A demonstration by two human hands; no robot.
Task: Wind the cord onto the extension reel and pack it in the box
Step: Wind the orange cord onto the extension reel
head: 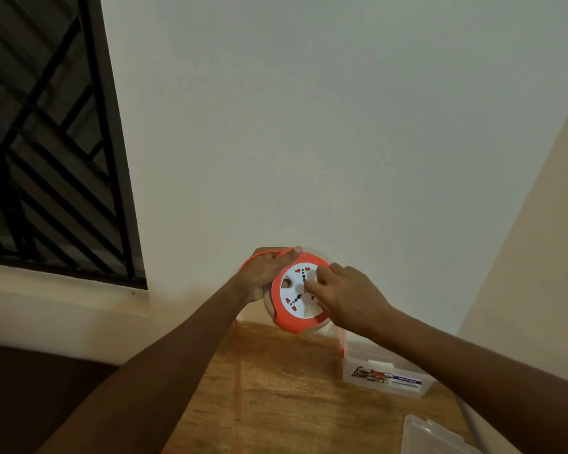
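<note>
Head view, hands raised in front of a plain wall. At the centre of the frame, slightly below the middle, an extension reel (297, 296) with an orange rim and a white socket face is held in the air above the far edge of a wooden table (276, 388). The left hand (266, 273) grips the reel from its upper left side, fingers curled round the rim; an orange cord (263, 253) arches over the back of this hand and meets the reel near the thumb tip. A faint, blurred orange line runs down over the table in the lower centre. The right hand (345, 296) rests on the white face from the right, its fingers bent onto a raised knob there; whether they pinch the knob or only press on it cannot be told. In the lower right, a clear plastic box (384, 371) with a printed label stands open on the table, just below the right forearm. Its clear lid (440, 437) lies apart at the lower right corner. A dark barred window (46, 142) fills the upper left.
</note>
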